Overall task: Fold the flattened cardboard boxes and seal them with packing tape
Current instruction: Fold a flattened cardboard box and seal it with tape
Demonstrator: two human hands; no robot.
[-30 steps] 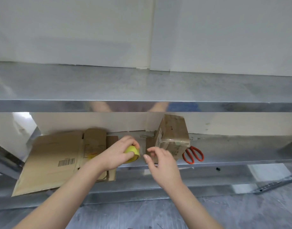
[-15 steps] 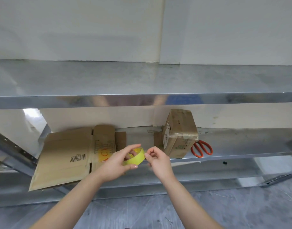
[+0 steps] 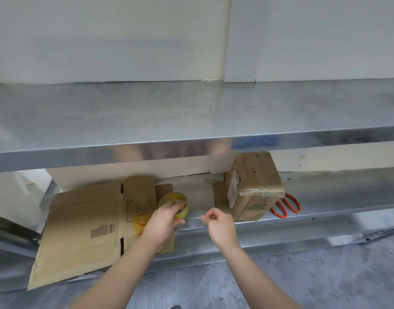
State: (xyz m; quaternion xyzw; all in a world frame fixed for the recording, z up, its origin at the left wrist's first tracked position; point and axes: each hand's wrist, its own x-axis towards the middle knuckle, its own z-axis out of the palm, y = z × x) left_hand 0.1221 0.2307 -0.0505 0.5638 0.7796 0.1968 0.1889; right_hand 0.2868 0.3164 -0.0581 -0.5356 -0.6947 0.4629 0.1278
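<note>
Lower left of the frame: the flattened cardboard boxes (image 3: pixel 80 230) lie on the lower shelf (image 3: pixel 325 197) with their near edge hanging over its front lip. Knock them with your forearm and they could slide to the floor.

Lower centre: your left hand (image 3: pixel 162 221) grips the yellow tape roll (image 3: pixel 173 205) from above, fingers curled over its rim, at the right edge of the flats. A one-handed top grip lets the roll twist, so a strip pulled from here may come off skewed or fold back on itself.

Just right of it: your right hand (image 3: pixel 220 224) is apart from the roll, thumb and forefinger pinched together. Whether a tape end sits between them cannot be told; clear tape is easily lost back onto the roll.

Centre right: the folded box (image 3: pixel 251 190) stands tilted on the same shelf, close under the upper shelf (image 3: pixel 191 112) — little room to work. The orange scissors (image 3: pixel 285 207) lie partly behind it, awkward to reach with a strip stretched.
</note>
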